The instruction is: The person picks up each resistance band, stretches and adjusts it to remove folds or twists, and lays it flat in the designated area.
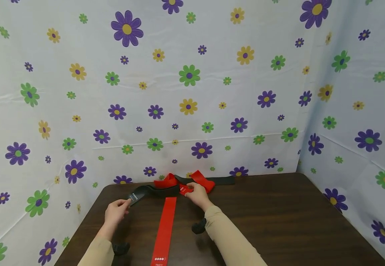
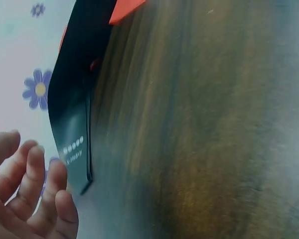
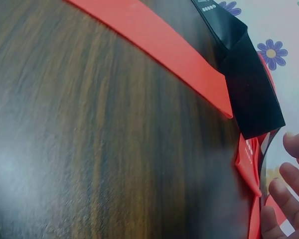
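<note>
A black resistance band (image 1: 162,191) lies across the far left of the table, its end marked "X-Heavy" (image 2: 74,152). Beside that end is my left hand (image 1: 117,211); in the left wrist view its thumb and fingers (image 2: 36,162) are apart, with nothing between them. Red resistance band (image 1: 165,225) runs toward me, marked "Heavy", and passes under the black one. My right hand (image 1: 199,194) is at a folded red piece with white dots (image 3: 247,154). In the right wrist view its loosely bent fingers (image 3: 289,177) stand apart from the bands.
Behind my right hand, red loops (image 1: 203,181) and another dark strip (image 1: 223,180) lie along the back edge of the dark wood table (image 1: 262,218). A flower-print sheet (image 1: 165,92) hangs right behind. Black wrist devices (image 1: 199,226) sit by both forearms.
</note>
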`<state>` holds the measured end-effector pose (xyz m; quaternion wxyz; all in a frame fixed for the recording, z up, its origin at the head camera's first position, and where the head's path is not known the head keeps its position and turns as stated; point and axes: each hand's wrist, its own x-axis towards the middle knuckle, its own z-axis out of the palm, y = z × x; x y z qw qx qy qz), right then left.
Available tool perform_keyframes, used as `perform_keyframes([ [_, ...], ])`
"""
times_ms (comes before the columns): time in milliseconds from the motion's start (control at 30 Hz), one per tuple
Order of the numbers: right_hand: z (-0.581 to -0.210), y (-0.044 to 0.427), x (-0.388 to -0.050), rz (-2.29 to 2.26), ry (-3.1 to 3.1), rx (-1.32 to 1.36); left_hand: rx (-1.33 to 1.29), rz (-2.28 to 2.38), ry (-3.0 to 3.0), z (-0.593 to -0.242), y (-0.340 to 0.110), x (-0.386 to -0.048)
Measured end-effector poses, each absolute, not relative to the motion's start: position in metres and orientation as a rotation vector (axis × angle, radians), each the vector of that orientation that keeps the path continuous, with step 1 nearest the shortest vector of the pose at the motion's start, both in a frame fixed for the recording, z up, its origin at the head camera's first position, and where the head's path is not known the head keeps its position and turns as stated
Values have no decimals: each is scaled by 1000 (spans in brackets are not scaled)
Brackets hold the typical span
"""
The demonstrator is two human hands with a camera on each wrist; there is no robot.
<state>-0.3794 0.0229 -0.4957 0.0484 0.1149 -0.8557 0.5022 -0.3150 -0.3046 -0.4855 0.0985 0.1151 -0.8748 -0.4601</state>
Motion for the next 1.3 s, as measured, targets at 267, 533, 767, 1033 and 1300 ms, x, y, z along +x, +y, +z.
perform_keyframes([
  [267,-492,17,-382,1520,-2622,356,392,-1235,-2590,-490,-313,-322],
  [533,-493,14,-385,1578,-2634,338,427,-1259,-2637,-499,-318,-327],
  [767,-492,11,-389,1579,-2647,307,368,-1157,-2719,-501,-318,-333],
  [1033,-490,6,-390,1604,-2611,312,331,-1075,-2774,-506,-316,-338],
  [1300,-491,3,-391,1516,-2710,396,341,-1152,-2822,-506,-317,-339],
])
